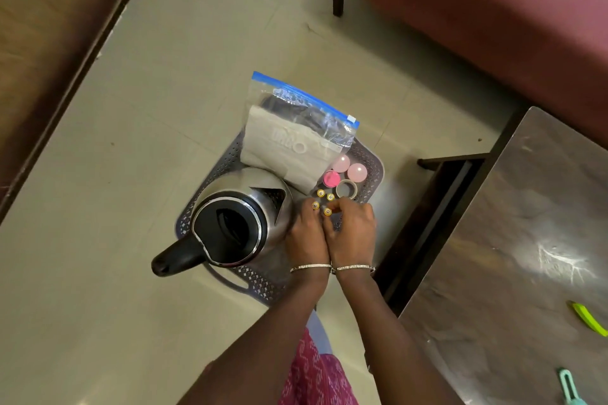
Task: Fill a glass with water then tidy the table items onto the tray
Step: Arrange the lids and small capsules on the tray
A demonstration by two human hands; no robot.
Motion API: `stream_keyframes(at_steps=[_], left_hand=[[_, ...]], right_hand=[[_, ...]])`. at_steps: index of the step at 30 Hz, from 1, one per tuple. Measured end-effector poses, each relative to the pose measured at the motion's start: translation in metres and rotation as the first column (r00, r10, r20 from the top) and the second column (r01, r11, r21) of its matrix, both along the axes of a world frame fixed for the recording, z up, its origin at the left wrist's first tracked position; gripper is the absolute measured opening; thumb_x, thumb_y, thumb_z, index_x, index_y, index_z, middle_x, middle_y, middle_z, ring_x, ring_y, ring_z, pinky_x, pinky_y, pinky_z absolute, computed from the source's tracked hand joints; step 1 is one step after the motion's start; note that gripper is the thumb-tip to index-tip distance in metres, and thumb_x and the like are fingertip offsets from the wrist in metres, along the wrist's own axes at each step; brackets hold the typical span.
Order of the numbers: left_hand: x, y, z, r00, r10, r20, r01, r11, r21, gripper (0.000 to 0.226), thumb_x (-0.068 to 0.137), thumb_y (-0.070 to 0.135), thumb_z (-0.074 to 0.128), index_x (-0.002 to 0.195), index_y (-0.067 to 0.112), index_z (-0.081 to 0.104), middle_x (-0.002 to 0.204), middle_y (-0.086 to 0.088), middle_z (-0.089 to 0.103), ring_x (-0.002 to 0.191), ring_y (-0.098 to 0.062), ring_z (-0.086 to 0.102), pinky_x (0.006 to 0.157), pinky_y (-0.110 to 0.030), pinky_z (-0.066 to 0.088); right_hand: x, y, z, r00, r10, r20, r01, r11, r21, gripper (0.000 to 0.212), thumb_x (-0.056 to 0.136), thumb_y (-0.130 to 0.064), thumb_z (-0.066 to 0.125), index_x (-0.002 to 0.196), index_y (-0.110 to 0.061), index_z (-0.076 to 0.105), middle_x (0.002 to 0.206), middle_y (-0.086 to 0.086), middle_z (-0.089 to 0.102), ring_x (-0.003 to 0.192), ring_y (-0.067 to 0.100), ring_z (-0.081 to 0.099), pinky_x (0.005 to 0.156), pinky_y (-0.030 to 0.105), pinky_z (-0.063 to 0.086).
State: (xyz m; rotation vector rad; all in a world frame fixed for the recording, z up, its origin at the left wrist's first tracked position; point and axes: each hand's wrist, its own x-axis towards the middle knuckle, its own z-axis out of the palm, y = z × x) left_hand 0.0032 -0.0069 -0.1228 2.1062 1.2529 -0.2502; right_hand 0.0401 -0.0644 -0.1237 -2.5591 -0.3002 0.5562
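Yellow-tipped cylindrical batteries (327, 212) stand on end by the right edge of the grey perforated plastic tray (260, 283) on the floor, pinched together between the fingers of the left hand (306, 237) and right hand (353, 230). Smooth and narrow on that holed base, they would likely topple and roll once released, knocking the polished steel kettle (237, 220) beside them.

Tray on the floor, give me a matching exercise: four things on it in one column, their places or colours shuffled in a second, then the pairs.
1 kettle
2 zip bag
3 batteries
4 tape roll

A blue seal, far end of the tray
B at the fingertips of the left hand and right hand
C black lid, left side
D beside the pink balls

Pairs: 1-C, 2-A, 3-B, 4-D
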Motion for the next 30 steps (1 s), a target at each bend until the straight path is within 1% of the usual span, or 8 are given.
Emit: stream_keyframes(at_steps=[3, 5, 8, 14, 18, 22, 27, 30], left_hand=[[0.005, -0.001, -0.001, 0.999, 0.030, 0.026, -0.030, 0.999, 0.023, 0.024, 0.097, 0.026, 0.051, 0.109, 0.007, 0.060, 0.093, -0.016, 0.067, 0.081, -0.036, 0.066, 0.060, -0.043, 0.044], [0.007, -0.002, -0.004, 0.999, 0.032, 0.038, -0.033, 0.999, 0.039, 0.024, 0.098, 0.027, 0.050, 0.106, 0.007, 0.059, 0.094, -0.016, 0.066, 0.082, -0.036, 0.066, 0.062, -0.044, 0.044], [0.007, -0.003, -0.007, 0.996, 0.058, 0.069, -0.060, 0.998, 0.029, 0.023, 0.098, 0.025, 0.050, 0.108, 0.008, 0.059, 0.096, -0.014, 0.066, 0.085, -0.034, 0.065, 0.064, -0.043, 0.045], [0.009, -0.004, -0.006, 0.987, 0.119, 0.112, -0.122, 0.992, 0.018, 0.020, 0.097, 0.021, 0.053, 0.108, 0.006, 0.061, 0.095, -0.014, 0.068, 0.084, -0.034, 0.066, 0.061, -0.035, 0.039], [0.009, -0.004, -0.007, 0.989, 0.115, 0.089, -0.116, 0.993, 0.006, 0.020, 0.096, 0.020, 0.054, 0.110, 0.008, 0.061, 0.098, -0.014, 0.068, 0.087, -0.035, 0.065, 0.064, -0.040, 0.044], [0.007, -0.004, -0.007, 0.989, 0.117, 0.096, -0.116, 0.993, -0.013, 0.022, 0.095, 0.017, 0.055, 0.115, 0.009, 0.061, 0.101, -0.014, 0.069, 0.089, -0.034, 0.066, 0.065, -0.039, 0.045], [0.007, -0.003, -0.007, 0.991, 0.100, 0.084, -0.099, 0.995, -0.025, 0.022, 0.095, 0.017, 0.054, 0.115, 0.009, 0.060, 0.102, -0.013, 0.068, 0.092, -0.033, 0.065, 0.069, -0.040, 0.045], [0.007, -0.003, -0.007, 0.990, 0.103, 0.098, -0.101, 0.995, -0.022, 0.022, 0.095, 0.017, 0.055, 0.113, 0.008, 0.061, 0.101, -0.014, 0.068, 0.092, -0.033, 0.065, 0.068, -0.039, 0.045]], right_hand=[[0.004, 0.000, -0.005, 1.000, -0.003, -0.008, 0.003, 1.000, -0.002, 0.011, 0.081, -0.020, 0.071, 0.082, -0.012, 0.063, 0.080, 0.005, 0.067, 0.084, 0.030, 0.054, 0.074, 0.042, 0.044], [0.006, -0.001, -0.009, 1.000, -0.005, -0.007, 0.005, 1.000, 0.011, 0.011, 0.080, -0.018, 0.071, 0.082, -0.011, 0.063, 0.080, 0.006, 0.067, 0.083, 0.031, 0.054, 0.074, 0.043, 0.045], [0.007, -0.001, -0.012, 1.000, 0.002, -0.005, -0.002, 0.999, 0.038, 0.009, 0.079, -0.017, 0.071, 0.083, -0.012, 0.064, 0.081, 0.004, 0.067, 0.084, 0.029, 0.054, 0.074, 0.043, 0.045], [0.010, 0.001, -0.014, 1.000, 0.005, -0.019, -0.004, 0.999, 0.036, 0.010, 0.079, -0.018, 0.070, 0.082, -0.012, 0.062, 0.081, 0.002, 0.067, 0.082, 0.028, 0.053, 0.074, 0.042, 0.044], [0.009, 0.001, -0.013, 1.000, 0.005, -0.009, -0.005, 0.999, 0.040, 0.012, 0.078, -0.016, 0.072, 0.080, -0.011, 0.062, 0.079, 0.002, 0.067, 0.081, 0.028, 0.052, 0.071, 0.042, 0.045], [0.009, 0.000, -0.012, 1.000, 0.020, -0.001, -0.020, 0.999, 0.047, 0.013, 0.077, -0.017, 0.073, 0.080, -0.012, 0.061, 0.078, 0.002, 0.067, 0.081, 0.028, 0.052, 0.071, 0.042, 0.046], [0.009, 0.000, -0.012, 0.999, 0.049, 0.005, -0.050, 0.998, 0.029, 0.012, 0.078, -0.017, 0.073, 0.082, -0.012, 0.062, 0.081, 0.004, 0.068, 0.082, 0.030, 0.053, 0.073, 0.044, 0.046], [0.010, 0.000, -0.013, 0.998, 0.069, 0.009, -0.069, 0.998, 0.006, 0.011, 0.079, -0.017, 0.071, 0.085, -0.011, 0.063, 0.083, 0.005, 0.069, 0.085, 0.030, 0.054, 0.075, 0.044, 0.046]])
